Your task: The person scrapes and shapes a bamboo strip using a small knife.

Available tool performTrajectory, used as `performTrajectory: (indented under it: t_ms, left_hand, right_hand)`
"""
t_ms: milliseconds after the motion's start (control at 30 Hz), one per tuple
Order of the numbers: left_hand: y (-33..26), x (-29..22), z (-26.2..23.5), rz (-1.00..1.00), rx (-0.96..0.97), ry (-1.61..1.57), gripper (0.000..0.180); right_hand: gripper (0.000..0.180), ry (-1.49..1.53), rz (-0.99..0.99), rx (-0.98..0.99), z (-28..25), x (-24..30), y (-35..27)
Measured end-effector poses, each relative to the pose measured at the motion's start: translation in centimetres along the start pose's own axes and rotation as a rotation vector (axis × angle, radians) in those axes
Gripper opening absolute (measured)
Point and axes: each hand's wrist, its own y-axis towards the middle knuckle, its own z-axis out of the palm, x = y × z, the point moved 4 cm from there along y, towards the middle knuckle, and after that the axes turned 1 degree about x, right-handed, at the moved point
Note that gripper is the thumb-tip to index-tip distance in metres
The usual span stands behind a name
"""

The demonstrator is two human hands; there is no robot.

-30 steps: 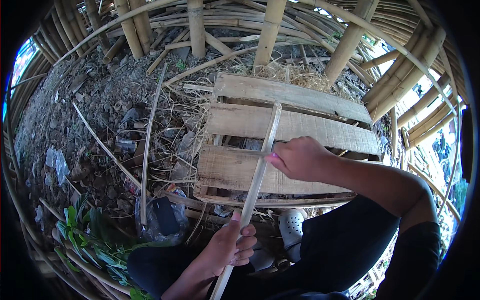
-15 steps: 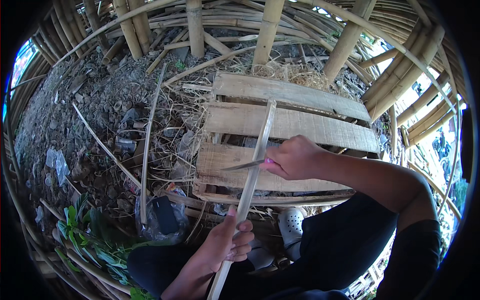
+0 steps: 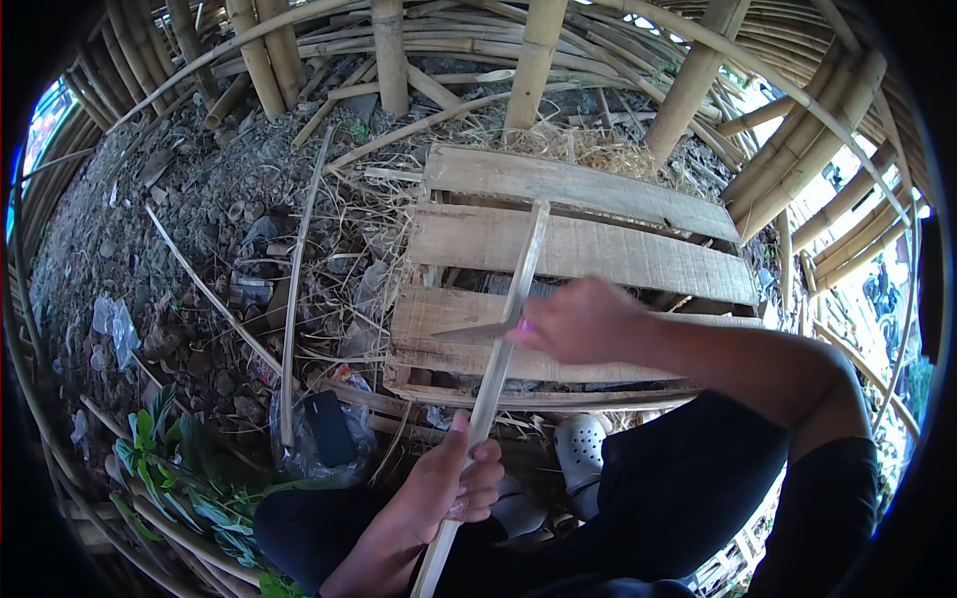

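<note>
A long pale bamboo strip (image 3: 492, 387) slants from my lap up across a slatted wooden pallet (image 3: 588, 246), its far end lying over the boards. My left hand (image 3: 454, 480) is wrapped round the strip near its lower part, thumb pointing along it. Higher up, my right hand (image 3: 583, 321) is closed on a knife, slightly blurred by motion. The knife's blade (image 3: 469, 333) points left and lies across the strip, touching it or nearly so. Its handle is mostly hidden inside the fingers.
Left of the pallet, another bamboo strip (image 3: 297, 269) lies on littered, stony ground. A dark phone (image 3: 330, 427) rests on clear plastic beside green leaves (image 3: 204, 503). Bamboo posts (image 3: 536, 62) stand behind the pallet. My grey clog (image 3: 580, 447) is at its near edge.
My right hand has shifted slightly, and the knife blade has turned to show more of its flat side. My left hand and the strip stay nearly still.
</note>
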Motion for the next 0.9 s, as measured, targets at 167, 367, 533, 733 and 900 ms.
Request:
performTrajectory:
  t_ms: [167, 367, 533, 733, 900]
  left_hand:
    - [-0.2, 0.0, -0.3, 0.008, -0.011, -0.004, 0.051]
    - [0.2, -0.3, 0.1, -0.019, 0.045, -0.037, 0.051]
    - [0.1, -0.1, 0.0, -0.027, 0.032, -0.085, 0.05]
    - [0.1, 0.0, -0.5, -0.03, 0.067, -0.08, 0.05]
    - [0.1, -0.2, 0.0, -0.017, 0.034, -0.078, 0.05]
  right_hand:
    - [0.043, -0.195, -0.012, -0.049, 0.0, 2.2, -0.4]
    - [0.035, 0.02, -0.087, 0.018, 0.2, -0.6, -0.3]
    - [0.045, 0.084, -0.026, 0.139, 0.1, 0.3, 0.4]
    - [0.049, 0.025, -0.115, 0.102, -0.4, 3.8, -0.5]
    - [0.048, -0.003, -0.021, -0.066, -0.5, 0.5, 0.1]
